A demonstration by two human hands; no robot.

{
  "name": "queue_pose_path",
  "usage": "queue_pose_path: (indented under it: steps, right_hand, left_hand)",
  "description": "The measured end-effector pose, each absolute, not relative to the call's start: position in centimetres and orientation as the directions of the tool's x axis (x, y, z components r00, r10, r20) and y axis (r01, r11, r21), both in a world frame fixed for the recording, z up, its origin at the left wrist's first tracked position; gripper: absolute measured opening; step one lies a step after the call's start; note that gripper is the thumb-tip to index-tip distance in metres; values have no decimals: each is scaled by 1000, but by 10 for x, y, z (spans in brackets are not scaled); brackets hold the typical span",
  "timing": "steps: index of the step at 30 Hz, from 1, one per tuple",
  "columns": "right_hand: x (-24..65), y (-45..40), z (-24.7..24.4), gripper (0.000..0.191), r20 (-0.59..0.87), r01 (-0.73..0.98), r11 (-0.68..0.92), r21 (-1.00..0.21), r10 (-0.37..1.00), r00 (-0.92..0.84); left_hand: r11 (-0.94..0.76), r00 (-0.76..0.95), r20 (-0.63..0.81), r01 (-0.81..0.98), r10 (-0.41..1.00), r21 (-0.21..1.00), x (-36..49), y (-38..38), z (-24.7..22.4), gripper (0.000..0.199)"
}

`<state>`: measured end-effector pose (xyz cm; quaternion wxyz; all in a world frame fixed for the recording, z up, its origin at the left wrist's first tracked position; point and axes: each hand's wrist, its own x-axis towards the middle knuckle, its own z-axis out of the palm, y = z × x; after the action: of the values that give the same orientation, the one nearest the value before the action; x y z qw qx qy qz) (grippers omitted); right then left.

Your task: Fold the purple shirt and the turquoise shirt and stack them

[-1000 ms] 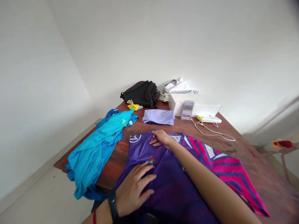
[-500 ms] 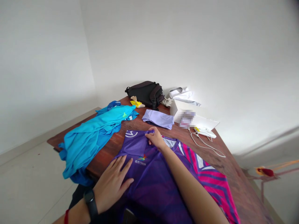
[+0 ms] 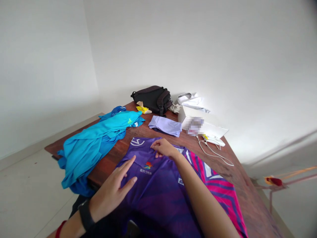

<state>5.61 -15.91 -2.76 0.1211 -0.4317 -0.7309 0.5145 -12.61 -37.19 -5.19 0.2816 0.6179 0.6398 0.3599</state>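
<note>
Closest in, the left hand [image 3: 111, 188] has a black wristband [image 3: 86, 215] and thumb and fingers spread wide over one side of a purple jersey [image 3: 158, 195] (the other side has a pink-striped sleeve [image 3: 225, 193]). The jersey's laid out on the near part of a wooden table [image 3: 252, 198]. Right hand [image 3: 162, 148] is up by the shoulder, fingers curled; can't tell if they're pinching fabric. Left of that, a heap of blue clothes [image 3: 91, 145] hangs over the edge. Further back: white cable [image 3: 215, 155], folded lavender cloth [image 3: 165, 125], then a black backpack [image 3: 148, 99].
</note>
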Motion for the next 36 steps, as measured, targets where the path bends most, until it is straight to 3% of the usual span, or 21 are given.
queue_pose_path:
  steps: [2,3,6,10,14,18,21,25,30,36]
  right_hand:
    - [56,-161,-26,12,-295,521,83,-850,743,-600]
    - [56,-161,-25,11,-307,526,76,-847,738,-601]
    - [56,-163,-19,11,-324,523,67,-850,716,-618]
    - [58,-166,-10,10,-319,464,11,-886,711,-627]
    - [59,-167,-6,8,-277,337,-73,-939,742,-610]
    - [60,-165,-7,11,-288,213,-195,-957,715,-637]
    - [59,-165,-8,11,-295,147,-266,-953,693,-657]
    - [55,-169,-4,10,-272,80,-294,-952,701,-659]
    - [50,-177,1,11,-272,13,-346,-938,711,-648]
    - [46,-179,1,11,-280,-6,-363,-932,730,-624]
  left_hand:
    - [178,-32,-175,224,984,958,-126,-369,-37,74]
    - [282,19,-283,42,959,958,-126,-367,-30,76]
    - [440,117,-426,-337,897,833,-126,-362,-16,75]
    - [457,56,-517,-554,854,696,-126,-354,-19,59]
    - [386,-16,-510,-634,860,670,-125,-346,-31,53]
    - [331,-31,-433,-598,901,730,-123,-344,-36,56]
    - [335,-28,-409,-525,912,783,-122,-346,-30,65]
    - [413,94,-426,-495,900,764,-117,-350,-22,80]
    - [276,33,-317,-581,948,766,-106,-334,-34,71]
    - [142,-106,-318,-733,942,665,-99,-318,-47,59]
